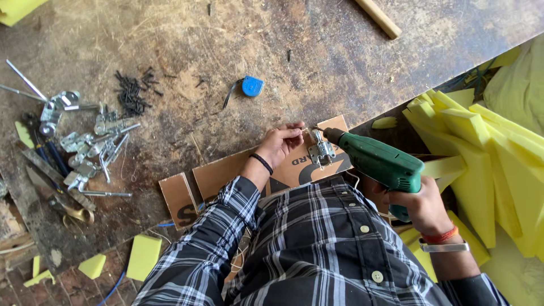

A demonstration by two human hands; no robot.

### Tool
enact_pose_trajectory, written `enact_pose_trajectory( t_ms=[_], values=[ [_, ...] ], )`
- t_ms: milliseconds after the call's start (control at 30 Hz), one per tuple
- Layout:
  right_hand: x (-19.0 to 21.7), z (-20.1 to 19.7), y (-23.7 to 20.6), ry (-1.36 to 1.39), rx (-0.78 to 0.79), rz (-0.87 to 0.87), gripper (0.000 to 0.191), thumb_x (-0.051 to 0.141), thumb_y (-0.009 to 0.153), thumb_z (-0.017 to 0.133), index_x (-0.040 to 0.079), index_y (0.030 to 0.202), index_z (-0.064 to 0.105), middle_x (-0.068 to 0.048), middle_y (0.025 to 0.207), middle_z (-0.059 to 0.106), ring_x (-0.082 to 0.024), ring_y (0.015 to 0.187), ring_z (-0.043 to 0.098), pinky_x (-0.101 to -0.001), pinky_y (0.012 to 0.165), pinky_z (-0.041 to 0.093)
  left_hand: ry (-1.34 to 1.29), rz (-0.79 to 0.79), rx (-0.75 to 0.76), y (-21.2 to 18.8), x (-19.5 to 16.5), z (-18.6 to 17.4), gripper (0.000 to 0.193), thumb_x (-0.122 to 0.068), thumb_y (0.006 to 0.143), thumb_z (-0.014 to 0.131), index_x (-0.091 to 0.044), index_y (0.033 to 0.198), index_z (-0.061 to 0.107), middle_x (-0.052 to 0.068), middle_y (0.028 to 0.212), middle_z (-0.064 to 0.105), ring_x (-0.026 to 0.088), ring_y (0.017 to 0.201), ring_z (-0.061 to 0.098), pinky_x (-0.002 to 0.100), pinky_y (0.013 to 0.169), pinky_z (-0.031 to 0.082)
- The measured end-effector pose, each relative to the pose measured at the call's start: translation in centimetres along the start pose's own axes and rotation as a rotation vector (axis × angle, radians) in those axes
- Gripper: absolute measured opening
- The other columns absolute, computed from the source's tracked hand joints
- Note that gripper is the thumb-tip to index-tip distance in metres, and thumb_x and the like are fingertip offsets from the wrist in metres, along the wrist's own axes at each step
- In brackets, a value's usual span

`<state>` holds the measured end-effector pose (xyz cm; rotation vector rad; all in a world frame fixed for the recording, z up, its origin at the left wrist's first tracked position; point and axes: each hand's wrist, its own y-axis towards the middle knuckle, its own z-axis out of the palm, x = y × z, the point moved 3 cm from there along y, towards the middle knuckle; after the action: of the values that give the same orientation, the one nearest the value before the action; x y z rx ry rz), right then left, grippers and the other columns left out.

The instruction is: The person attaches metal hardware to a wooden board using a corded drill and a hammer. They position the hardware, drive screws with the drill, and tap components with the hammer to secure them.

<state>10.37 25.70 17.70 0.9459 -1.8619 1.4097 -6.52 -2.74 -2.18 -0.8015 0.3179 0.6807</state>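
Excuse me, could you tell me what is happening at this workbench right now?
A person in a plaid shirt holds a green power drill in the right hand, its tip at a metal latch lying on a cardboard piece. The left hand steadies things beside the latch. More latches and black screws lie on the worn bench.

View: one head-worn camera, looking almost straight down.
Facing: over the person's chest onto the worn surface [238,51].
Nearness: close, within arm's reach.
Edges: floor at lower left, yellow foam [481,153] at right.
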Motion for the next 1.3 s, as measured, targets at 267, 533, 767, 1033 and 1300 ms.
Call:
enact_pose_trajectory(
  t_ms=[267, 533, 767, 1033, 1300],
  values=[
    [-0.9, 0.7, 0.5, -0.009, 0.105, -0.037, 0.026, -0.001, 0.068, 0.069, -0.004, 0.092, 0.076, -0.009, 0.079, 0.076, -0.017, 0.066, 0.069, -0.0303, 0.062, 0.055, -0.191, -0.063, 0.029, -0.1, 3.7, -0.5, 0.027, -0.031, 0.098, 0.066, -0.007, 0.109, 0.071, 0.005, 0.096, 0.075, 0.016, 0.088, 0.074, 0.033, 0.081, 0.063],
    [0.1, 1.2, -1.3, -0.450, 0.028, -0.074, 0.023, 0.011, 0.065, 0.081, -0.002, 0.084, 0.074, -0.014, 0.072, 0.071, -0.022, 0.061, 0.067, -0.0361, 0.061, 0.054, -0.252, -0.091, -0.050, -1.9, 5.3, -0.3, 0.026, -0.030, 0.101, 0.066, -0.005, 0.106, 0.072, 0.005, 0.093, 0.073, 0.015, 0.087, 0.075, 0.027, 0.080, 0.064],
    [3.4, 2.0, -3.4, -0.675, 0.010, -0.219, 0.027, 0.018, 0.063, 0.079, 0.007, 0.087, 0.075, -0.020, 0.068, 0.069, -0.036, 0.061, 0.069, -0.0428, 0.060, 0.055, -0.196, -0.310, -0.012, -1.6, 8.4, -1.3, 0.026, -0.029, 0.103, 0.064, -0.005, 0.106, 0.071, 0.004, 0.093, 0.074, 0.013, 0.087, 0.074, 0.027, 0.078, 0.064],
    [6.0, 3.5, -4.3, -0.960, -0.036, -0.231, 0.024, 0.023, 0.067, 0.075, 0.014, 0.090, 0.078, -0.019, 0.072, 0.069, -0.040, 0.071, 0.069, -0.0487, 0.064, 0.056, -0.022, -0.379, 0.122, -1.3, 10.8, -1.3, 0.027, -0.021, 0.106, 0.055, -0.004, 0.122, 0.068, 0.009, 0.100, 0.072, 0.019, 0.091, 0.071, 0.036, 0.084, 0.061],
    [7.1, 4.3, -4.2, -1.041, -0.018, -0.210, 0.026, 0.032, 0.067, 0.082, 0.013, 0.085, 0.077, -0.016, 0.073, 0.071, -0.039, 0.072, 0.070, -0.0489, 0.065, 0.057, 0.029, -0.379, 0.054, -1.1, 11.4, -1.3, 0.024, -0.019, 0.106, 0.056, -0.003, 0.118, 0.069, 0.008, 0.102, 0.072, 0.016, 0.089, 0.070, 0.035, 0.081, 0.062]
  ],
)
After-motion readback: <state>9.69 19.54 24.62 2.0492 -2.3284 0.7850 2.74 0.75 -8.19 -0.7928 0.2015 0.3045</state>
